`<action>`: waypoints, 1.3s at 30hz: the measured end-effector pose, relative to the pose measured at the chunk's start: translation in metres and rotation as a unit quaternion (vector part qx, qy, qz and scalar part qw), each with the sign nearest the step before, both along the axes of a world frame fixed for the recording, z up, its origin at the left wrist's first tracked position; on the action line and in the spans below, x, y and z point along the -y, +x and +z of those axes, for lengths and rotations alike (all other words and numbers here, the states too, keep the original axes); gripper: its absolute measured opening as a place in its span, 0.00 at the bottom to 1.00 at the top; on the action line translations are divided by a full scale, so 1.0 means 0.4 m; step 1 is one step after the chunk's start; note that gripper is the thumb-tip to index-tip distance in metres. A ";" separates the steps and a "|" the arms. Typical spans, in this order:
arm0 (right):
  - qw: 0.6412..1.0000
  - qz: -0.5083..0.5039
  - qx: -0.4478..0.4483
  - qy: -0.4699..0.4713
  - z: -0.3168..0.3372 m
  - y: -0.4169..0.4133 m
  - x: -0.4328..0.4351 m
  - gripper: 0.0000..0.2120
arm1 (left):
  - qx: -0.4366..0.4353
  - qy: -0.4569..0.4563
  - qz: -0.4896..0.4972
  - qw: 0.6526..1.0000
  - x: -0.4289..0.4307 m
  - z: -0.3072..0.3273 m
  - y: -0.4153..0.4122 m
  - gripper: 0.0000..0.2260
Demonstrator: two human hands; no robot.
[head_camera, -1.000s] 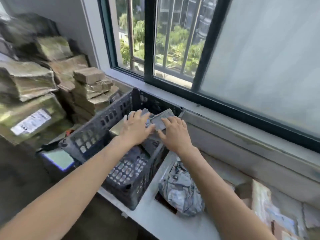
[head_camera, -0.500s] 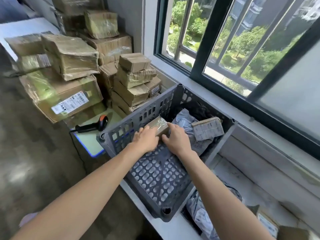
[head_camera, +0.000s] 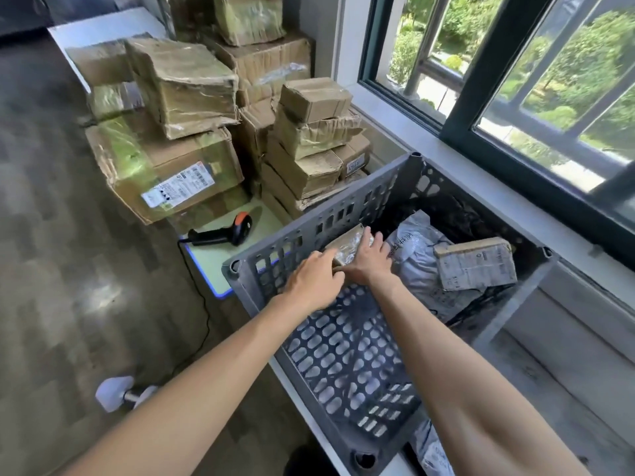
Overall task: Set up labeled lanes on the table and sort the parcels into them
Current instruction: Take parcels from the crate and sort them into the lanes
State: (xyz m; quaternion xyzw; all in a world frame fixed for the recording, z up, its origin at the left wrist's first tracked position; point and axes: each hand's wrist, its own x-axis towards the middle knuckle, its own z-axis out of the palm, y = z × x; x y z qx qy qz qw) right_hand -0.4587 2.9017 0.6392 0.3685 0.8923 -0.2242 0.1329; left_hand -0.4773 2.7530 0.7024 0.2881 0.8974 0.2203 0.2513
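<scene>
Head view. Grey perforated plastic crate (head_camera: pixel 305 235) sits on a white table (head_camera: pixel 299 383) under the window (head_camera: pixel 515 80). Both bare forearms reach into it.

Small brown parcel (head_camera: pixel 348 247) lies against the crate's left wall, near the far-left corner. It is box-shaped, cardboard-coloured, wrapped in shiny clear tape that catches the light; no label readable on the visible face.

Left hand (head_camera: pixel 314 281): fingers curled onto the near end of the small brown parcel, thumb side hidden. Right hand (head_camera: pixel 369 261): fingers spread flat over the parcel's top and right side, pressing on it. Both hands touch it; whether it is lifted off the crate floor cannot be told.

Just right of the hands, a crumpled grey poly mailer (head_camera: pixel 417 266) with printed text lies on the crate floor. On top of it rests a flat brown box with a white printed label (head_camera: pixel 477 264), tilted.

Left of the crate, on a light mat with a blue edge (head_camera: pixel 209 266), an orange-and-black barcode scanner (head_camera: pixel 226 231) with its cable trailing down. Behind it, stacked taped cardboard cartons (head_camera: pixel 185 132), several crushed at the corners. Another grey mailer (head_camera: pixel 433 451) shows beside the crate's near corner.
</scene>
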 end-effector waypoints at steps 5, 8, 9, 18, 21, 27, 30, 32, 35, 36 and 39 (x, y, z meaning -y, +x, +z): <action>0.998 -0.053 -0.023 -0.022 0.008 0.051 -0.003 0.61 | 0.021 -0.006 0.034 0.999 -0.010 -0.008 0.000 0.25; 0.992 -0.084 -0.042 -0.090 0.059 0.096 -0.033 0.61 | 0.137 0.036 0.135 0.981 -0.021 -0.006 -0.013 0.23; 0.988 -0.093 -0.056 -0.108 0.083 0.116 -0.046 0.61 | 0.186 0.082 0.193 0.960 -0.026 -0.003 -0.014 0.18; 0.938 -0.049 -0.231 -0.253 0.299 0.344 -0.080 0.66 | 0.463 0.188 0.338 0.798 -0.044 0.029 -0.004 0.22; 0.918 -0.023 -0.275 -0.283 0.308 0.384 -0.081 0.63 | 0.540 0.229 0.298 0.753 -0.045 0.034 -0.010 0.19; 0.841 -0.154 -0.304 -0.420 0.309 0.400 -0.079 0.45 | 0.579 0.317 0.262 0.704 -0.044 0.055 0.015 0.14; 0.790 -0.189 -0.337 -0.476 0.308 0.385 -0.074 0.26 | 0.557 0.329 0.201 0.736 -0.034 0.073 0.031 0.12; 0.786 -0.196 -0.357 -0.465 0.312 0.385 -0.079 0.24 | 0.538 0.314 0.163 0.765 -0.022 0.086 0.034 0.14; 0.799 -0.172 -0.365 -0.446 0.323 0.393 -0.103 0.25 | 0.518 0.297 0.112 0.794 0.001 0.083 0.033 0.22; 0.810 -0.158 -0.360 -0.435 0.329 0.394 -0.111 0.25 | 0.509 0.284 0.099 0.806 0.009 0.080 0.036 0.26; 0.842 -0.122 -0.343 -0.398 0.358 0.394 -0.132 0.15 | 0.515 0.237 0.055 0.822 0.031 0.077 0.046 0.29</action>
